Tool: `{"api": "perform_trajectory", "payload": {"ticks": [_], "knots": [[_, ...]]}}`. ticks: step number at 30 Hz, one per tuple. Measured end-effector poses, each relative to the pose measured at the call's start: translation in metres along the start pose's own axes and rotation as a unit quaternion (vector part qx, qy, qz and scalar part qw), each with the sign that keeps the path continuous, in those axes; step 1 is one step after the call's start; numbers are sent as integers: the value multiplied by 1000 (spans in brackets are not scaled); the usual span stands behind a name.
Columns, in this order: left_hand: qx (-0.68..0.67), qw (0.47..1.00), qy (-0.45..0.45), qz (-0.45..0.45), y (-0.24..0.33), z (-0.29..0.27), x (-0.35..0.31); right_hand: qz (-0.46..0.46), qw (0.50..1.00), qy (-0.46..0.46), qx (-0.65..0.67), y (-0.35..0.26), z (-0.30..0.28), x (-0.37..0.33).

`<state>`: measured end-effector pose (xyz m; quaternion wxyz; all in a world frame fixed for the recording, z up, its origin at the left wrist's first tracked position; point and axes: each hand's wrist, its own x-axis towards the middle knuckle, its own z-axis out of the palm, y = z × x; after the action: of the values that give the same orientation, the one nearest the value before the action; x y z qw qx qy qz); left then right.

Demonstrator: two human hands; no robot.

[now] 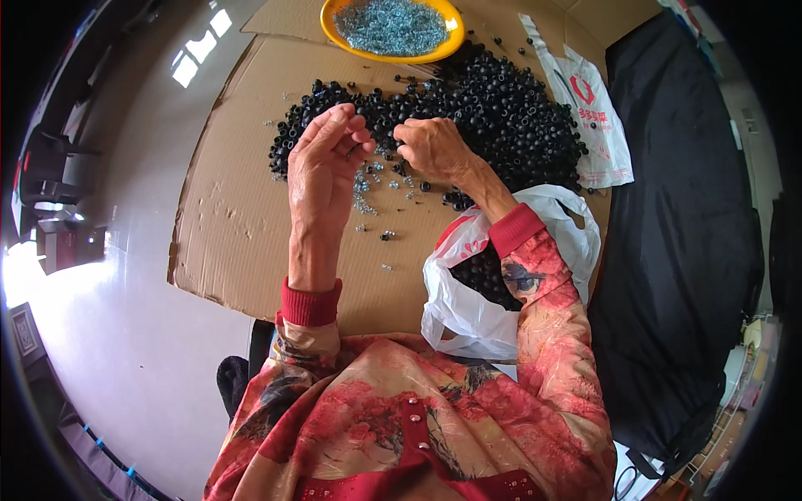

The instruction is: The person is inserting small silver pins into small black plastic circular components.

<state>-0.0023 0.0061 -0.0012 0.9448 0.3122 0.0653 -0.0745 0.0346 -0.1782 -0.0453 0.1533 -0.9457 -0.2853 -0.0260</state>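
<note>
Head cam, L of worn pair: fisheye, upright, looks steeply down. Shirt (376,409) nearest, 6 o'clock; L hand (322,163) approx 11, R hand (436,150) approx 12–1, mid-dist; bowl (393,59) farther, 12 o'clock.

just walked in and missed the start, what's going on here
A person has the left hand and right hand close together, half-closed, at a heap of small black pieces on cardboard. Whether they pinch anything is unclear. A yellow bowl of bluish bits stands beyond; a white bag nearer the body holds black pieces.
</note>
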Motion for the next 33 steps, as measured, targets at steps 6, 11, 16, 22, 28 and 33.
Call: {"api": "perform_trajectory", "payload": {"ticks": [6, 11, 16, 22, 28, 33], "knots": [[6, 1000, 2, -5, -1, 2, 2, 42, 975, 70, 206, -4, -23, -2], [18, 999, -12, -28, -7, 12, -2, 144, 845, 94, 506, -37, -69, -11], [-26, 994, -95, -38, -12, 30, -16, 21, 892, 209, 400, -63, -89, -17], [-53, 991, -116, -38, -9, 40, -28, -61, 937, 257, 228, -73, -101, -20], [-84, 989, -115, -37, -6, 39, -31, -93, 943, 261, 185, -79, -104, -18], [-94, 989, -105, -50, -5, 43, -31, -39, 915, 268, 300, -78, -97, -18]]}}
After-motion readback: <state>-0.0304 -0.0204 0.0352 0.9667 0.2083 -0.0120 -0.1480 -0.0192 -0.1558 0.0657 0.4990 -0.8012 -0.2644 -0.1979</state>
